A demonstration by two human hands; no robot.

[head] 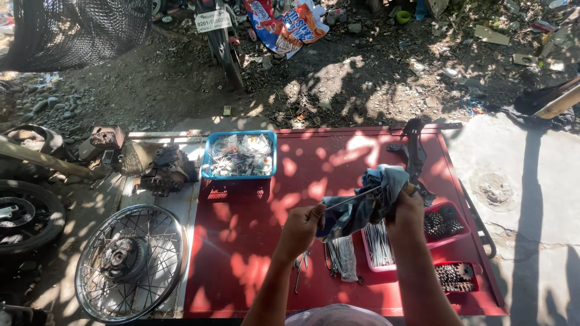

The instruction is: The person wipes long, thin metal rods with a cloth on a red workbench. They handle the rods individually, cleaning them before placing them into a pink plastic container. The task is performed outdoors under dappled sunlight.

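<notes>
My left hand [301, 228] pinches the near end of a thin metal spoke [353, 198] above the red table [241, 241]. My right hand [406, 211] grips a blue-grey rag [368, 199] wrapped around the spoke's far end. Under my hands lie bundles of spokes [343, 256] and a pink tray of spokes [379, 244]. A black vise-like clamp [414, 151] stands on the table just behind my right hand.
A blue basket of small packets [240, 155] sits at the table's back left. Red trays of small metal parts [444, 222] lie at the right. A spoked wheel [130, 262], a tyre [27, 214] and engine parts [160, 166] lie left of the table. A motorbike wheel [226, 48] stands beyond.
</notes>
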